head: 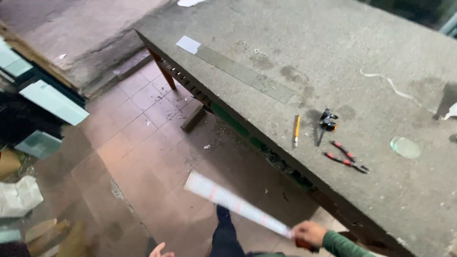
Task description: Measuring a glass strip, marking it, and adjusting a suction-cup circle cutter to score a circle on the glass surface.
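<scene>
My right hand (308, 233), in a green sleeve, grips the end of a long white ruler (233, 203) that points left over the tiled floor and is blurred by motion. Only the fingertips of my left hand (159, 250) show at the bottom edge, spread and holding nothing. On the grey felt-covered table (333, 57) lie a yellow pencil (296, 129), red-handled pliers (346, 158), a black cutting tool (327, 123), a small round glass disc (405, 147) and a long strip of glass (238, 70) near the table's left edge.
Sheets of glass (52, 101) lean stacked at the left beside crumpled paper and cardboard. A wooden block (193, 119) lies on the brown tiled floor (133, 157) under the table edge. A white cord (392, 85) trails across the tabletop at the right.
</scene>
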